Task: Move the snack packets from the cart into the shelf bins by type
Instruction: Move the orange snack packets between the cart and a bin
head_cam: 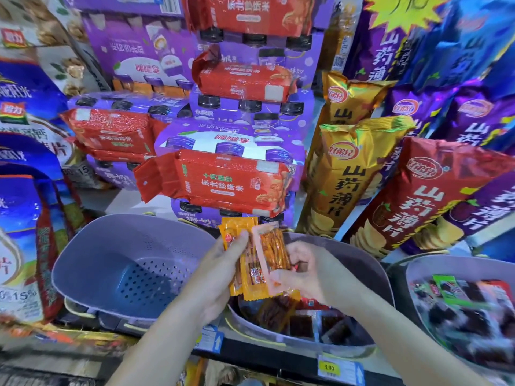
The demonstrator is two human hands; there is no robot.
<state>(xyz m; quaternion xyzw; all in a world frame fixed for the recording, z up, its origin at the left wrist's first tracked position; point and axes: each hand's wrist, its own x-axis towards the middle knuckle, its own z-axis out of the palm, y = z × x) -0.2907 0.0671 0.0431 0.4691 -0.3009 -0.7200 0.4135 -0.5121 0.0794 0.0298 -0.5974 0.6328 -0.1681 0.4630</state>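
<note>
**Orange sachets [250,285] over the mid bin [359,254], sort not yet done**

L hand [220,270] grips a fan of the orange sachets, thumb laid across the fronts, fingers curled behind. Touching them on the right is a pink-edged sachet [271,246] w/ a clear window showing orange-brown strips. R hand [312,271] pinches its lower end, other fingers curled in. Cart isn't in view.

Handling, my read: the sachets are light, thin & floppy. It's prob. slick film on film, so the stack could shear & spill if the thumb eases. Best hold = the flat crimped end seams, which look stiffer than the soft middle. Squeezing the middle could crush contents or pop a seal. One at a time by the seam looks safest for dropping by type.

Materials, L to R:
- **Left of the L hand:** a lilac bin [83,263] in smooth moulded plastic w/ rounded walls, floor punched w/ rows of small holes.
- **Above both hands:** red rice bricks [220,188], vacuum-tight, hard-cornered, glossy wrap.
- **Directly under the hands:** the mid bin, same plastic, holding flat dark-red & brown packs.
- **Up & right of the R hand:** tall gold chip bags [345,185], puffy, metallic, creased at the top seal.
- **Right of the R hand, apart:** a far bin [473,264] w/ dark shiny packs plus a green-label one.
</note>
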